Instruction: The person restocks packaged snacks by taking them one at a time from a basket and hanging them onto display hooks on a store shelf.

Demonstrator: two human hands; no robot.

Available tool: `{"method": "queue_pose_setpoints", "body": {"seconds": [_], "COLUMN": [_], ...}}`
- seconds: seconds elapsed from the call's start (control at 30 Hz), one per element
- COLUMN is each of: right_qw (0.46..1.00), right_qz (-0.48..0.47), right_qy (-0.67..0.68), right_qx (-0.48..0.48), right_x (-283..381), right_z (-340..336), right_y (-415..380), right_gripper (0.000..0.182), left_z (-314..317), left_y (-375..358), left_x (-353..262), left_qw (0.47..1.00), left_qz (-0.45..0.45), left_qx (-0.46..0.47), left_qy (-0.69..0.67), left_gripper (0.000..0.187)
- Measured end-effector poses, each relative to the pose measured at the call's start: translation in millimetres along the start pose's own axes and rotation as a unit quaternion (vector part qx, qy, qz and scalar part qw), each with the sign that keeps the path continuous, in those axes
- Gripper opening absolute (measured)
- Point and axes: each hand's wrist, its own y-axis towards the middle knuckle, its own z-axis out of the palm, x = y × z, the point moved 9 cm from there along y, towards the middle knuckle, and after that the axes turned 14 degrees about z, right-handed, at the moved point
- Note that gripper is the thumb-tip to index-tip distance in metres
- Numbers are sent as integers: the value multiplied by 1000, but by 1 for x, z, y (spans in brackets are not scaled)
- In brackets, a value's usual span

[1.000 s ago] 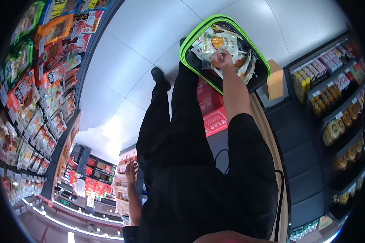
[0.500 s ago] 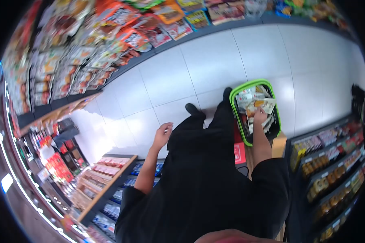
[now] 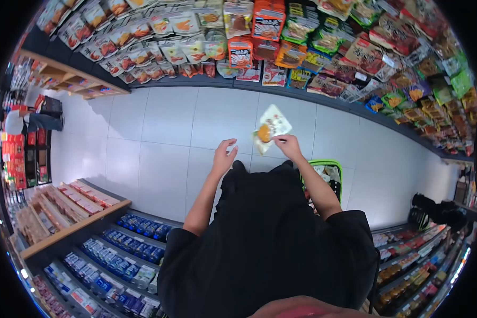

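In my right hand [image 3: 286, 144] is a pale snack packet [image 3: 271, 127] with an orange picture, pinched at its lower right edge and held over the tiled floor. My left hand [image 3: 227, 151], fingers apart and curved, holds nothing and is to the left of the packet. Beside my right forearm stands a green-rimmed basket [image 3: 341, 183] with packets inside, partly hidden by the arm.
Shelves of snack packets [image 3: 240, 52] run across the top. Blue packs [image 3: 108, 265] fill a shelf at lower left, near a wooden-edged display [image 3: 74, 228]. A person [image 3: 32, 122] is at far left, and a dark figure [image 3: 437, 209] at right.
My right hand has lifted the packet out of the basket and moved left and forward with it. My left hand has shifted slightly right and forward. The view has turned toward the snack shelves.
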Motion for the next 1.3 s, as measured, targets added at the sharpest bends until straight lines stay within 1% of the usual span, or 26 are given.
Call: {"method": "queue_pose_setpoints", "body": {"seconds": [0.03, 0.07, 0.13, 0.17, 0.23, 0.27, 0.3, 0.37, 0.43, 0.5, 0.53, 0.57, 0.63, 0.67, 0.7, 0.77, 0.83, 0.93, 1.0, 1.07, 1.1, 1.17, 1.2, 1.23, 1.27, 1.3], "right_qw": [998, 998, 980, 979, 969, 965, 963, 973, 974, 967, 962, 964, 958, 952, 952, 917, 856, 877, 881, 866, 837, 767, 726, 711, 694, 680], "right_qz": [-13, -15, -98, -94, -129, -155, -150, -108, -110, -55, -8, -3, -12, 13, 22, 177, 208, 241, 229, 274, 266, 361, 405, 459, 486, 582], "right_qy": [-27, -35, -91, -98, -65, -38, -41, 47, 39, 164, 177, 187, 265, 291, 298, 330, 411, 379, 407, 417, 475, 494, 497, 451, 430, 338], "right_qx": [51, 55, 150, 155, 203, 208, 218, 198, 192, 188, 205, 189, 106, 91, 65, 135, 236, 171, 76, -33, -56, -195, -251, -285, -313, -291], "right_x": [41, 72, 131, 145, 171, 175, 172, 172, 171, 152, 148, 148, 144, 131, 121, 84, 72, 24, -22, -67, -118, -198, -284, -292, -332, -389], "right_z": [17, 24, 55, 62, 75, 78, 83, 77, 75, 72, 72, 68, 50, 45, 38, 39, 41, 12, -6, -44, -53, -85, -89, -102, -107, -109], "right_y": [-2, -2, -12, -13, -16, -15, -12, 5, 13, 25, 22, 18, 10, 8, 7, -1, -28, -64, -82, -114, -124, -176, -201, -234, -260, -291], "right_gripper": [15, 15, 15, 15, 15, 13, 13, 12, 11, 12, 24, 24, 40, 48, 48, 47, 47, 45, 42, 37, 36, 33, 33, 35, 34, 32], "left_z": [-18, -31, -65, -72, -75, -60, -58, -51, -52, -44, -41, -32, -21, -11, -7, 10, 38, 102, 132, 152, 162, 168, 161, 153, 143, 133], "left_y": [2, 4, 10, 12, 13, 16, 12, 12, 18, 23, 26, 31, 41, 44, 48, 59, 68, 60, 47, 34, 26, 20, 17, 16, 13, 7], "left_x": [0, 7, 3, 4, 31, 46, 60, 55, 40, 29, 23, 20, 19, 25, 30, 30, 15, 18, 29, 20, 18, 33, 41, 53, 67, 81], "left_qw": [999, 999, 983, 984, 996, 969, 967, 974, 975, 965, 962, 963, 953, 953, 966, 975, 966, 948, 941, 926, 909, 901, 905, 908, 910, 912], "left_qz": [17, 14, 102, 96, -42, -54, -63, -93, -57, -70, -79, -79, -79, -80, -65, -57, -80, -98, -95, -126, -156, -176, -198, -221, -234, -237], "left_qx": [-20, -28, -88, -92, -79, -85, -92, -24, -44, -29, -32, -12, -42, -17, 3, 42, 88, 179, 220, 280, 326, 347, 320, 290, 268, 262], "left_qy": [36, 31, 129, 123, -21, -226, -228, -204, -210, -251, -258, -259, -288, -291, -249, -211, -230, -244, -239, -219, -206, -192, -200, -206, -214, -207], "left_gripper": [33, 33, 45, 45, 54, 61, 61, 62, 55, 42, 33, 33, 28, 28, 26, 24, 23, 24, 30, 34, 38, 41, 40, 40, 42, 42]}}
